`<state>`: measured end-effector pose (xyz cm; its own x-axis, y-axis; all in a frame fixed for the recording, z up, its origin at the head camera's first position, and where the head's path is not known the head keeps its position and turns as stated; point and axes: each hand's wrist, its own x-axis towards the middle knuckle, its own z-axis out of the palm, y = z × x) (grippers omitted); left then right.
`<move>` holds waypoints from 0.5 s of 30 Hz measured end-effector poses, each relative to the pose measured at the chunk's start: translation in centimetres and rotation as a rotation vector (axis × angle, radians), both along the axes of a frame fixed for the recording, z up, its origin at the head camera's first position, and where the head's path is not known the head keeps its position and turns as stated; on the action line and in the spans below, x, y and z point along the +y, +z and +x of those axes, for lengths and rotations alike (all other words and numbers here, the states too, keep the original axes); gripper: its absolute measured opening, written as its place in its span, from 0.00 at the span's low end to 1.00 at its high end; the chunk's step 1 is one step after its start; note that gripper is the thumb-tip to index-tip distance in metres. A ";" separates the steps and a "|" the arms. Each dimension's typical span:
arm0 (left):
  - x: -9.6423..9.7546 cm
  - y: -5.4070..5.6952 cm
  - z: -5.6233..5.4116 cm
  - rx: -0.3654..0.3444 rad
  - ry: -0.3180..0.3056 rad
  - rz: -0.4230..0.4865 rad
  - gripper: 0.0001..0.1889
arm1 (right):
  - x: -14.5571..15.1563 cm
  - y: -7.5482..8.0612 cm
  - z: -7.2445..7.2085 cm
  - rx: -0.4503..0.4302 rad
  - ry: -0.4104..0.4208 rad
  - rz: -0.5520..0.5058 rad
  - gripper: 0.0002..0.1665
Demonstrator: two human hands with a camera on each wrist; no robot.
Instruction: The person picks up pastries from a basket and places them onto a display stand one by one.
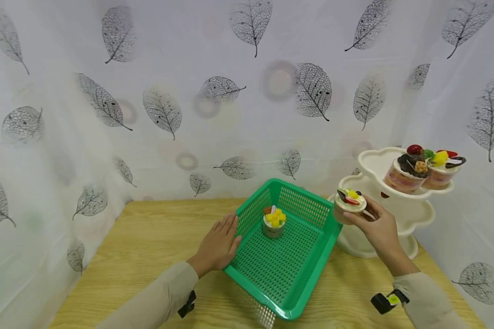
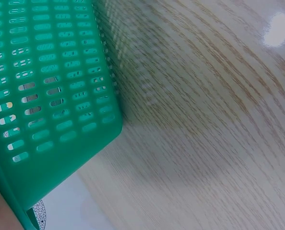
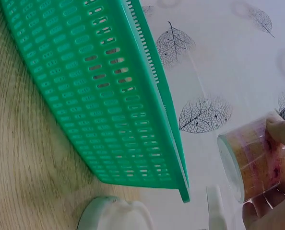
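Note:
My right hand (image 1: 380, 228) grips a small clear dessert cup (image 1: 346, 211), topped with cream and fruit pieces, over the right rim of a green plastic basket (image 1: 313, 294). In the right wrist view the layered side of this cup (image 3: 257, 158) shows, thumb on one side and fingers on the other. The left hand (image 1: 217, 244) rests on the basket's left rim with its fingers stretched out. Inside the basket, near its far left, a dessert cup with yellow fruit cubes (image 1: 274, 227) stands upright.
A cream tiered stand (image 1: 411, 217) stands to the right of the basket. On its top tier sit a chocolate-topped dessert cup (image 1: 405, 178) and a fruit-topped one (image 1: 439, 176). A leaf-printed curtain (image 1: 238, 128) hangs behind the wooden table (image 1: 160, 228).

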<state>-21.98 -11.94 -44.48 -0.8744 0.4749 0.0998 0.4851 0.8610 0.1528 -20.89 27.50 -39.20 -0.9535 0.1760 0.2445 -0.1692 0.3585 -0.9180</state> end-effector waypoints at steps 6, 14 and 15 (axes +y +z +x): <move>0.0 0.1 0.0 -0.002 -0.001 0.006 0.31 | 1.2 -0.1 0.3 -0.029 -0.065 -0.042 0.45; 0.0 -0.1 0.0 -0.002 0.001 0.004 0.31 | 2.6 0.0 0.7 -0.046 -0.120 -0.039 0.45; 0.0 -0.1 0.0 -0.002 0.001 0.005 0.31 | 2.7 -0.1 0.7 -0.035 -0.125 -0.063 0.45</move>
<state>-22.00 -11.91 -44.54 -0.8753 0.4732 0.1000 0.4835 0.8609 0.1580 -20.22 30.21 -39.26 -0.9312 0.3075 0.1958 -0.0940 0.3164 -0.9440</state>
